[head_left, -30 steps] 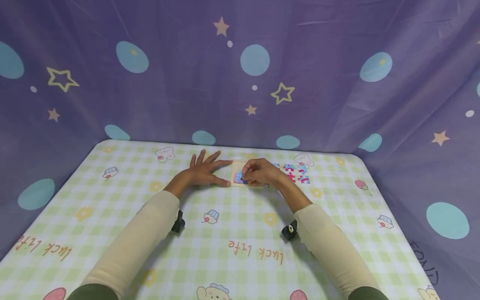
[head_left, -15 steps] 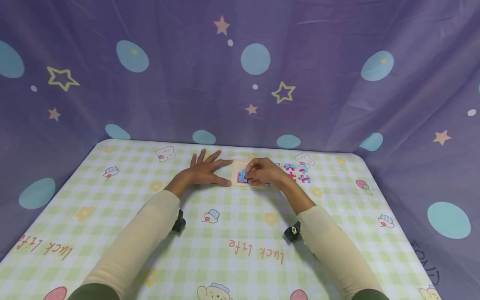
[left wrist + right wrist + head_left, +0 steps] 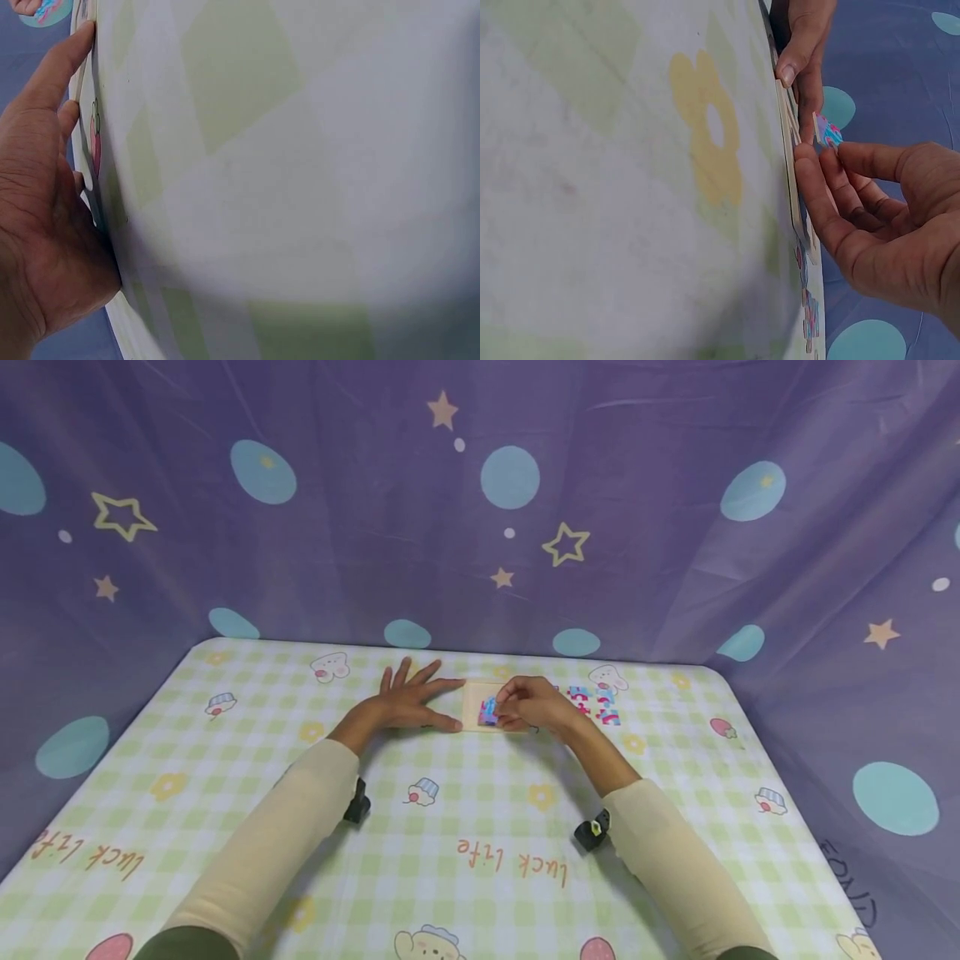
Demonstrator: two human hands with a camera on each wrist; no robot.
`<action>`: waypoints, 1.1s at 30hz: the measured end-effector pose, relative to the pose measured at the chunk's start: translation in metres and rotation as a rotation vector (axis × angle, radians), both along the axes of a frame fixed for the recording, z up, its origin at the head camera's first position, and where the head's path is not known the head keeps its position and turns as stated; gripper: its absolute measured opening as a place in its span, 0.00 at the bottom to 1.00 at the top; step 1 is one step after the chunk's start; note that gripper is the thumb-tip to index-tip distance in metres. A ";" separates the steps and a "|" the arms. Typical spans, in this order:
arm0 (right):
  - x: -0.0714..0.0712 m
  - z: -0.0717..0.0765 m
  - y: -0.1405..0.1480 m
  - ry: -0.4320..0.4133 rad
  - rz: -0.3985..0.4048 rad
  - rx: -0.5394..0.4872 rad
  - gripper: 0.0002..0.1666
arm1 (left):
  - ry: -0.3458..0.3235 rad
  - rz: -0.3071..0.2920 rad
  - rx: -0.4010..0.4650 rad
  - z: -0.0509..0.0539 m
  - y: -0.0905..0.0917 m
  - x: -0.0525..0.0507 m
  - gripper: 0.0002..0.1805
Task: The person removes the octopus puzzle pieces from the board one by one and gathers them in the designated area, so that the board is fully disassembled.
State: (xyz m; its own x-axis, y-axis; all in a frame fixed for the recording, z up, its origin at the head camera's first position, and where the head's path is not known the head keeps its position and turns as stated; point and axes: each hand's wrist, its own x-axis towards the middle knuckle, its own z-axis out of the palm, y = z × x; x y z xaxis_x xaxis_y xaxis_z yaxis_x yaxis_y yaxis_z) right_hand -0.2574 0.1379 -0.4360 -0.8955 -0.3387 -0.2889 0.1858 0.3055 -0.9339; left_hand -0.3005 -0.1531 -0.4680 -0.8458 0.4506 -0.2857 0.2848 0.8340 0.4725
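Note:
A pink-and-blue puzzle piece [image 3: 487,711] is pinched between the thumb and fingers of my right hand [image 3: 534,700]. In the right wrist view the puzzle piece [image 3: 827,131] is tilted and held a little above the thin wooden puzzle board [image 3: 789,161]. My left hand [image 3: 408,703] lies spread at the left of the wooden board [image 3: 471,697], its thumb and index fingertips touching that edge. The left wrist view shows this left hand [image 3: 56,195] resting on the cloth. My right hand covers much of the board's right part.
Several loose puzzle pieces [image 3: 578,694] lie just right of the board, partly hidden by my right hand. A checked cloth [image 3: 480,802] covers the table. Behind the table's far edge hangs a purple curtain [image 3: 375,527].
The puzzle piece has shifted a little to the right above the board and its visible face has turned. My right forearm has swung slightly right. My left hand has stayed in place.

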 end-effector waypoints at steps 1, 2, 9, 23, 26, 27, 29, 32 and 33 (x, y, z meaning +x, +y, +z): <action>0.000 0.000 0.000 -0.004 -0.004 -0.006 0.11 | 0.003 0.001 -0.001 -0.002 -0.001 -0.001 0.61; 0.001 0.000 0.001 -0.006 -0.007 -0.011 0.11 | 0.000 0.001 0.001 0.000 -0.001 0.000 0.61; 0.006 0.000 0.006 0.018 -0.022 -0.027 0.10 | -0.018 -0.009 0.017 0.018 0.003 0.011 0.57; 0.016 0.006 0.048 0.081 0.031 -0.011 0.14 | 0.011 -0.002 0.023 0.009 0.002 0.009 0.58; 0.017 0.008 0.056 0.093 0.025 0.013 0.15 | 0.011 -0.002 0.027 0.012 0.003 0.011 0.57; 0.018 0.008 0.059 0.095 0.022 0.020 0.15 | 0.008 -0.001 0.030 0.013 0.003 0.012 0.57; 0.019 0.009 0.064 0.099 0.017 0.033 0.15 | 0.006 -0.002 0.033 0.012 0.003 0.012 0.57; 0.019 0.009 0.073 0.101 0.013 0.041 0.16 | 0.020 0.000 0.021 0.003 0.001 0.005 0.59; 0.020 0.009 0.075 0.100 0.010 0.043 0.16 | 0.018 0.001 0.019 0.004 0.001 0.005 0.59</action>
